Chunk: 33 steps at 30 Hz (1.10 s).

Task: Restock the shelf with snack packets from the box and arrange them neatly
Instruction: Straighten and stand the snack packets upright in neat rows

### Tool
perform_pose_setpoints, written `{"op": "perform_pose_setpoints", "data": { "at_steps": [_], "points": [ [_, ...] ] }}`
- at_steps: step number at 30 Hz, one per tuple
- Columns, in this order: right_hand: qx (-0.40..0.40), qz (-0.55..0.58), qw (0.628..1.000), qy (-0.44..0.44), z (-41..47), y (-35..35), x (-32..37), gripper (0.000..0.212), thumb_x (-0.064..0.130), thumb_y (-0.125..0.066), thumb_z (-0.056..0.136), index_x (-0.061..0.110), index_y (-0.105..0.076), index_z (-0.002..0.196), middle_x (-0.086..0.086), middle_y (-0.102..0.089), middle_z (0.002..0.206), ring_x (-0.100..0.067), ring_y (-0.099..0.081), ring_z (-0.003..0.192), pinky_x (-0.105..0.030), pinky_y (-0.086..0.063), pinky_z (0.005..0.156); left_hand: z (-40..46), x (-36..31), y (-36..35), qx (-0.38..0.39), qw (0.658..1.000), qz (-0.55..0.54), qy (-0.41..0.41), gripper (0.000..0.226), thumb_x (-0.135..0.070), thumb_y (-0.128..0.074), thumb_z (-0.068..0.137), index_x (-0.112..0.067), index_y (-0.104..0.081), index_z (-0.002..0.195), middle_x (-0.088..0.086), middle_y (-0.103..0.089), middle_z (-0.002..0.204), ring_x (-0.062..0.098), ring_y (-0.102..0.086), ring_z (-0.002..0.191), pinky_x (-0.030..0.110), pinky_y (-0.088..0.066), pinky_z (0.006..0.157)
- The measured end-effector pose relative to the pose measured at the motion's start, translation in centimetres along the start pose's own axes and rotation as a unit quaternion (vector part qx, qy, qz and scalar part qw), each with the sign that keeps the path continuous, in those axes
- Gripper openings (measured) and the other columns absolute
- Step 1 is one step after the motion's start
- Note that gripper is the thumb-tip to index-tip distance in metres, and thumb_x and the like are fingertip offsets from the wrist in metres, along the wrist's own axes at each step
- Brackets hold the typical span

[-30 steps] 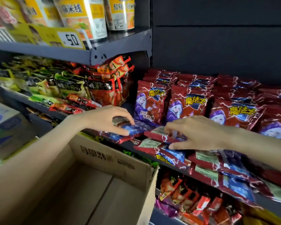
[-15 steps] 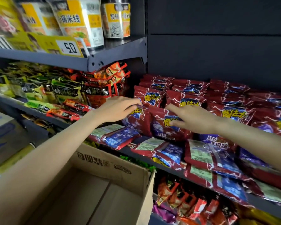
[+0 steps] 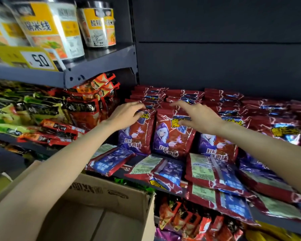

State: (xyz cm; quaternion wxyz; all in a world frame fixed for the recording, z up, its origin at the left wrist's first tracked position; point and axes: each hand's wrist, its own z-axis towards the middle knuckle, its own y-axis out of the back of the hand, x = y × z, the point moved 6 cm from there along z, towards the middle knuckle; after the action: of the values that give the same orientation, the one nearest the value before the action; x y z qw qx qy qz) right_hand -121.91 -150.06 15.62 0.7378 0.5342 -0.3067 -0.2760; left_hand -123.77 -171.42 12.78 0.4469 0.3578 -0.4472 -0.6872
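Observation:
Red snack packets with a purple-hooded figure stand in rows on the dark shelf. My left hand curls its fingers over the top edge of the leftmost upright packet. My right hand lies with spread, straight fingers on the top of the upright packet beside it. More of these packets lie flat along the shelf front, back side up. The brown cardboard box sits open below my arms, and its visible inside holds nothing.
Above left, a shelf carries yellow noodle cups and a price tag reading 5.0. Green, black and orange packets fill the shelf to the left. Orange snack packets crowd the shelf below.
Both hands have risen from the flat packets at the shelf front to the tops of two packets, which now stand upright in the front row.

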Motion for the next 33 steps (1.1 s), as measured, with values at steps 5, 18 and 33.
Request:
{"op": "perform_pose_setpoints", "data": {
  "at_steps": [5,18,33],
  "points": [
    [0.013,-0.022,0.999,0.021,1.6,-0.2,-0.9,0.052,0.019,-0.058,0.093,0.036,-0.041,0.139,0.004,-0.067,0.098,0.007,-0.033,0.054,-0.034,-0.047,0.087,0.2,0.1,-0.2,-0.036,0.999,-0.018,-0.006,0.028,-0.024,-0.049,0.097,-0.013,-0.060,0.120,0.002,-0.062,0.122,0.021,-0.060,0.107,0.034,-0.048,0.084],
    [-0.078,-0.204,0.970,0.109,1.0,-1.9,0.9,0.070,0.008,-0.072,0.071,0.023,-0.048,0.136,-0.014,-0.051,0.130,-0.035,-0.049,0.115,-0.049,-0.046,0.090,-1.7,-0.9,1.1,-0.111,0.992,0.037,-0.043,0.041,-0.026,-0.058,0.089,-0.015,-0.049,0.128,0.006,-0.052,0.129,0.024,-0.048,0.117,0.042,-0.035,0.101],
    [0.149,-0.286,0.923,0.212,-0.4,-6.4,-0.4,0.094,0.056,-0.061,0.081,0.042,0.004,0.148,0.001,0.034,0.151,-0.023,0.030,0.139,-0.046,0.014,0.113,-3.7,0.1,-3.4,0.097,0.981,0.159,-0.051,0.105,-0.064,-0.062,0.074,-0.040,0.011,0.145,-0.005,0.024,0.154,0.019,0.021,0.142,0.072,-0.013,0.105]
  ]
}}
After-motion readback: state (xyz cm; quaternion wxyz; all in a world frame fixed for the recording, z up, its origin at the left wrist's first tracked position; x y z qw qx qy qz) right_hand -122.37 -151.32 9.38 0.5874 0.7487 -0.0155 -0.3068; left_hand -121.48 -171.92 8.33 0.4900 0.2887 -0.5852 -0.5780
